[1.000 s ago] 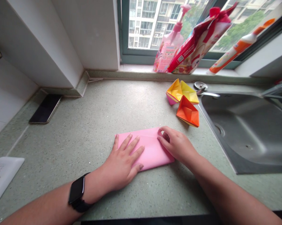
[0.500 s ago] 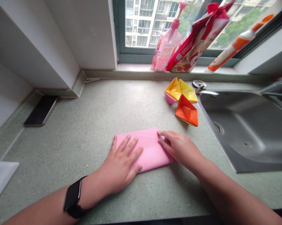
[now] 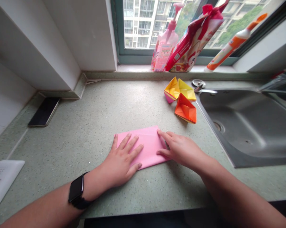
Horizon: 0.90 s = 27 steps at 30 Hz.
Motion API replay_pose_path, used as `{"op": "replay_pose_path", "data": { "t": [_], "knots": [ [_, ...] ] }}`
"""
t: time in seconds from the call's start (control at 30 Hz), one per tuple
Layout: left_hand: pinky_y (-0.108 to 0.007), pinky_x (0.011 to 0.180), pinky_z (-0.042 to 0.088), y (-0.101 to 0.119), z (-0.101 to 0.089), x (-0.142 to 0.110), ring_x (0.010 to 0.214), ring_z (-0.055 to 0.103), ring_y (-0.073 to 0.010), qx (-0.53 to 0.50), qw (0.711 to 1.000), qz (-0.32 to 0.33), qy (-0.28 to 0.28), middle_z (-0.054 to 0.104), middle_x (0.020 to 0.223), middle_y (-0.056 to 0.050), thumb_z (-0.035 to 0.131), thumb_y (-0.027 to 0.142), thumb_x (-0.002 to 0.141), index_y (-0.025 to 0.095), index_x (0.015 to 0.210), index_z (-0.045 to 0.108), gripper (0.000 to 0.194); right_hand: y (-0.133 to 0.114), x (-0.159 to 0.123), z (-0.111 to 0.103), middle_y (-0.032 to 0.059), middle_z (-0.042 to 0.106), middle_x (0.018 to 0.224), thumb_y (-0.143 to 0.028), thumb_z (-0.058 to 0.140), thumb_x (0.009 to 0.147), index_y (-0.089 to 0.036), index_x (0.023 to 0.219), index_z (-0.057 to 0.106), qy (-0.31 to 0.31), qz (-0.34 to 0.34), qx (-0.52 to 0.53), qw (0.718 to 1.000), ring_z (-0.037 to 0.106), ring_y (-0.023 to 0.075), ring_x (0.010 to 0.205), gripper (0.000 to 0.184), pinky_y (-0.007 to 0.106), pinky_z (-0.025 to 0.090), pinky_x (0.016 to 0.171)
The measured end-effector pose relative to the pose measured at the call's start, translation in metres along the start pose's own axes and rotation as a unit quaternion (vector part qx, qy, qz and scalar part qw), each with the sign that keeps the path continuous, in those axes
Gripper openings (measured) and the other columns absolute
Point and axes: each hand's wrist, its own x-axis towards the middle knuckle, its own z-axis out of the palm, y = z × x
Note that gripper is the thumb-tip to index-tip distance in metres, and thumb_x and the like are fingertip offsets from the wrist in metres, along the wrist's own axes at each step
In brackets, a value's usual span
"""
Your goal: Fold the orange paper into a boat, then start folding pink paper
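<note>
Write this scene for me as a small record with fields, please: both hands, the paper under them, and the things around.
Left hand: palm down, fingers spread on the pink paper
Left wrist: black watch
Right hand: at the paper's right side, thumb and index finger apart
Pink paper: lying on the speckled counter
Beyond the paper: three folded paper shapes, orange-red, yellow-orange and yellow, grouped closely
Right side: metal sink
Far left: phone
Windowsill: pump bottle, red pouch, orange-and-white bottle
</note>
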Motion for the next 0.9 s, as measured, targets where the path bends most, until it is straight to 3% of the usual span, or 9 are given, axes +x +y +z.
{"op": "replay_pose_path", "data": {
  "t": [0.3,0.6,0.9],
  "knots": [
    [-0.082,0.13,-0.006,-0.006,0.012,0.0,0.172,0.011,-0.0431,0.026,0.999,0.019,0.031,0.019,0.186,-0.012,0.05,0.059,0.111,0.031,0.175,0.034,0.071,0.0,0.0,0.002,0.0161,0.077,0.117,-0.053,0.081,0.086,-0.023,0.164,0.053,0.015,-0.017,-0.024,0.999,0.077,0.0346,0.098,0.088,0.036,0.052,0.07],
    [-0.084,0.128,-0.006,-0.004,0.009,0.002,0.172,0.009,-0.0449,0.044,0.999,0.017,0.017,0.017,0.186,-0.015,0.056,0.062,0.108,0.029,0.175,0.032,0.079,-0.005,0.002,-0.007,0.0229,0.073,0.13,-0.061,0.089,0.077,-0.016,0.17,0.043,-0.043,-0.019,-0.023,0.999,0.075,0.0414,0.11,0.113,0.041,0.057,0.078],
    [-0.088,0.125,0.005,-0.006,0.004,0.005,0.17,0.014,-0.0499,0.076,0.997,0.025,0.02,0.02,0.185,-0.018,0.06,0.062,0.108,0.033,0.174,0.036,0.076,0.003,0.01,-0.018,0.0227,0.07,0.14,-0.049,0.093,0.072,-0.015,0.172,0.04,-0.083,-0.041,0.003,0.996,0.072,0.039,0.115,0.119,0.04,0.058,0.088]
  ]
}}
